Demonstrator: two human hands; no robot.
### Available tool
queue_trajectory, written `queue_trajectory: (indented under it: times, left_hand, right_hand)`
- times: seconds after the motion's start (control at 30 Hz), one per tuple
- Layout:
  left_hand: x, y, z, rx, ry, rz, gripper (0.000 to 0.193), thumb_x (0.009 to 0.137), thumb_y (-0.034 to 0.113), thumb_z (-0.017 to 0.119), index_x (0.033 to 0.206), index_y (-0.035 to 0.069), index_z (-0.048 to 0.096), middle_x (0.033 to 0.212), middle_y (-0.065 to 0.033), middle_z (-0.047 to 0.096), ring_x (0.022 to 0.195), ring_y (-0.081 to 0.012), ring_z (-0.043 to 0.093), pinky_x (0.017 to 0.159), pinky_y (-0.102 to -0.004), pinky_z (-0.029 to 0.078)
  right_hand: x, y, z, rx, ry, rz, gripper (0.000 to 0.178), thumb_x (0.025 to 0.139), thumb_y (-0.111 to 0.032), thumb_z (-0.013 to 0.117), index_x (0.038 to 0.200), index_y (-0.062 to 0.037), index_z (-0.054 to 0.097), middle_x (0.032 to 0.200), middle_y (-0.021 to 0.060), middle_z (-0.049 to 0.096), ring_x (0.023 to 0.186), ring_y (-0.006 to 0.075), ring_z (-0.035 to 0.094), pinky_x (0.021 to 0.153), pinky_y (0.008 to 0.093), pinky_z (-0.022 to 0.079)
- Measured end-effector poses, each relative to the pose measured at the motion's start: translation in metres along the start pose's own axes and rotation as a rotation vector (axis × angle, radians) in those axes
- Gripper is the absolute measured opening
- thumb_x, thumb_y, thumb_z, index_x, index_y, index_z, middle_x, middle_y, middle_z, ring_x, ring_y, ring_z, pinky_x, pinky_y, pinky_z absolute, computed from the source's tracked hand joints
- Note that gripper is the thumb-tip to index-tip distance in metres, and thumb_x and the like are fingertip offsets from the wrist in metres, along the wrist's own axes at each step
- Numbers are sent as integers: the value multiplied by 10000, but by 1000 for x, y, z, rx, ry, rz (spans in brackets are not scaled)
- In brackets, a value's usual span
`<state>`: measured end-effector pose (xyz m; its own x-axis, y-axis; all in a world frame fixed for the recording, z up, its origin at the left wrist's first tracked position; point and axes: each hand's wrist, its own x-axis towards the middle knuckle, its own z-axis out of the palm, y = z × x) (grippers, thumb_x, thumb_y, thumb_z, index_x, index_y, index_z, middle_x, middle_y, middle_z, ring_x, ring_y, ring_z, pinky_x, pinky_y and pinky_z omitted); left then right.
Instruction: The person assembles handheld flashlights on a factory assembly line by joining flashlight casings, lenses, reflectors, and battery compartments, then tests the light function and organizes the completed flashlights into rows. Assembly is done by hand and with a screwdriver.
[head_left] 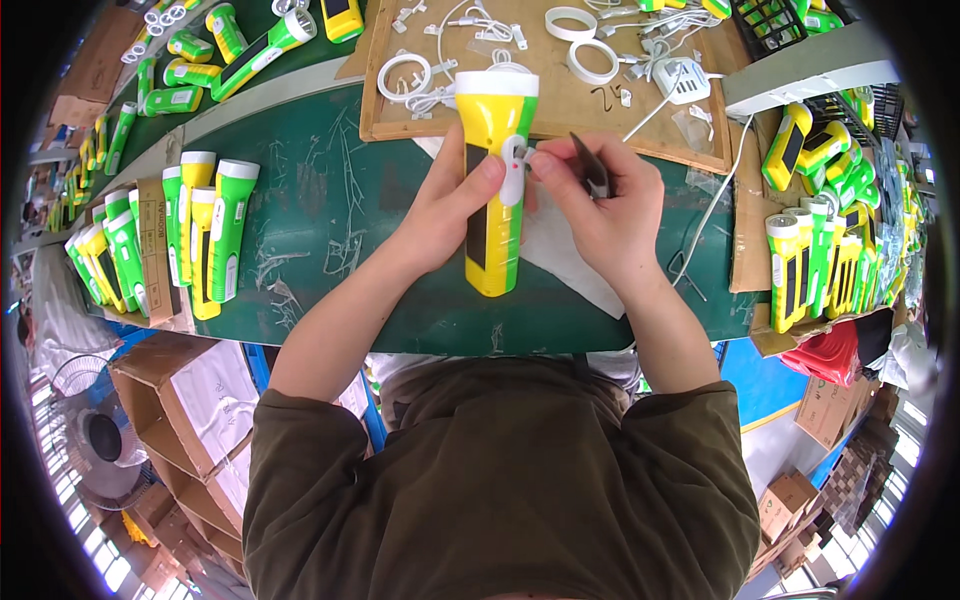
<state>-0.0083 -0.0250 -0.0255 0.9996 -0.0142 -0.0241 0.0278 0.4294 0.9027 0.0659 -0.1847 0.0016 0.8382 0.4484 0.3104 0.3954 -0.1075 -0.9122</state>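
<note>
Upright in front of me is a yellow and green flashlight with a white head and a dark panel along its body. My left hand is wrapped round it from the left, the thumb lying across its front. On its right side is a white switch plate. The fingertips of my right hand pinch close against that plate, at a small pale piece whose kind I cannot make out. A dark, pointed tool is tucked in the same hand; its exact kind is unclear.
Beyond the flashlight, a wooden board bears white rings, cables and a white charger block. Flashlights stand at the left; more fill a carton at the right. A white cable crosses the green table.
</note>
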Motion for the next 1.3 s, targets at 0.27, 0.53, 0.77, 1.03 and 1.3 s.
queue_trajectory:
  times: [0.27, 0.53, 0.77, 1.03, 1.3]
  left_hand:
    - [-2, -2, -1, 359, 153, 101, 487, 1019, 395, 378, 1375, 71, 303, 1051, -99, 582, 808, -173, 607, 713, -298, 516]
    - [0, -2, 4, 572, 186, 94, 393, 1043, 302, 321, 1352, 58, 329, 1076, -86, 568, 838, -149, 591, 746, -296, 515]
    - [0, 5, 9, 424, 209, 28, 360, 1040, 320, 322, 1301, 74, 351, 1005, -91, 587, 778, -180, 630, 682, -303, 544]
    - [-6, 18, 10, -83, 31, -182, 493, 944, 225, 482, 1354, 43, 278, 988, -171, 606, 709, -270, 671, 645, -324, 569]
    - [-16, 17, 21, -70, -161, -307, 550, 911, 387, 607, 1269, 43, 371, 828, -121, 586, 568, -209, 616, 502, -307, 510]
  right_hand:
    - [4, -9, -11, -100, -117, 8, 157, 811, -121, 742, 843, 0, 647, 667, 84, 625, 546, 141, 559, 532, 265, 451]
    - [7, -3, -12, -92, -149, 7, 142, 813, -105, 729, 864, 2, 650, 715, 109, 644, 578, 185, 594, 544, 289, 473]
    - [7, 1, -11, -110, -153, -16, 133, 825, -74, 713, 902, 5, 639, 741, 104, 657, 605, 175, 617, 554, 283, 481]
    - [20, 12, -29, 6, -19, -231, 526, 800, -107, 728, 1289, -62, 539, 707, -6, 390, 608, 116, 331, 547, 266, 318]
    - [14, 19, -16, 718, -415, 28, 458, 834, -251, 756, 867, -134, 315, 1236, 305, 573, 1131, 314, 595, 909, 386, 522]
